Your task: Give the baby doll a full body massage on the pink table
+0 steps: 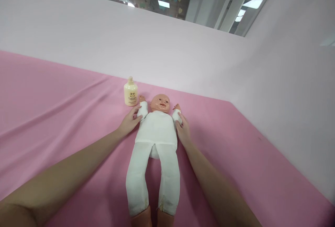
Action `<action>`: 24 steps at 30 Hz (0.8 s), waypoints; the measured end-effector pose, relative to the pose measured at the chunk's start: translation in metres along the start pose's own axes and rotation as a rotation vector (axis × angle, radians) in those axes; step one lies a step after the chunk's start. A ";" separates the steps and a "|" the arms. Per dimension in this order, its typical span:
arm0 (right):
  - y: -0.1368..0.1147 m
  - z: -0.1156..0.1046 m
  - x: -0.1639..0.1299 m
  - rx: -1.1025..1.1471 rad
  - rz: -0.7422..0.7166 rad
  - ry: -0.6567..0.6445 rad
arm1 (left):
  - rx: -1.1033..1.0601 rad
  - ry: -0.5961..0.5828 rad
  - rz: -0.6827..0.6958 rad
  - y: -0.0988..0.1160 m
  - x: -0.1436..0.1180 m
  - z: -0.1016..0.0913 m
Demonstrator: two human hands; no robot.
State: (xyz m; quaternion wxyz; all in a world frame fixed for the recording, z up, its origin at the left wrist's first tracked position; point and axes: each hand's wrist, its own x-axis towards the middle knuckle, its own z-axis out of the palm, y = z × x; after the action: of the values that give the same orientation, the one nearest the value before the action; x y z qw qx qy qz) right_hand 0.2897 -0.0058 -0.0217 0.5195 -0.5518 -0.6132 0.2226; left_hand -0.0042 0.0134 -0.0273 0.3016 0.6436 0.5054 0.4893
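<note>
Pink sheet (pixel 65 122) spreads under our baby doll (pixel 157 140), lying face up between our hands. Our left hand (pixel 128 122) and right hand (pixel 184 131) rest loosely curled on its sleeved arms. A cream bottle (pixel 130 92) stands nearby.

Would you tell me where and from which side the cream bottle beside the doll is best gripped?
Probably around the bottle's wide round body, coming from its open left side. It stands upright, its top looks narrow, and the doll's raised arm and the left hand crowd its right.
</note>
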 end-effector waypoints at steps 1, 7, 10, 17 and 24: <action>0.000 0.000 0.000 -0.009 0.031 -0.012 | -0.006 -0.003 -0.015 -0.002 0.001 0.000; 0.000 -0.001 -0.001 -0.003 0.120 -0.029 | -0.006 -0.018 -0.114 -0.007 0.004 0.000; 0.003 0.001 0.000 0.070 0.119 -0.005 | -0.022 -0.024 -0.118 -0.007 0.004 0.000; 0.013 0.003 0.003 0.238 0.141 0.035 | -0.229 -0.032 -0.105 -0.009 0.006 0.000; 0.012 0.005 0.009 0.536 0.156 0.034 | -0.508 -0.035 -0.135 -0.006 0.011 0.000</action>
State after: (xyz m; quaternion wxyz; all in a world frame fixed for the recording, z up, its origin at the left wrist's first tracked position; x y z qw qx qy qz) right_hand 0.2924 0.0077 -0.0299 0.6386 -0.4439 -0.4794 0.4065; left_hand -0.0065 0.0258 -0.0287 0.4944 0.5204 0.4027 0.5680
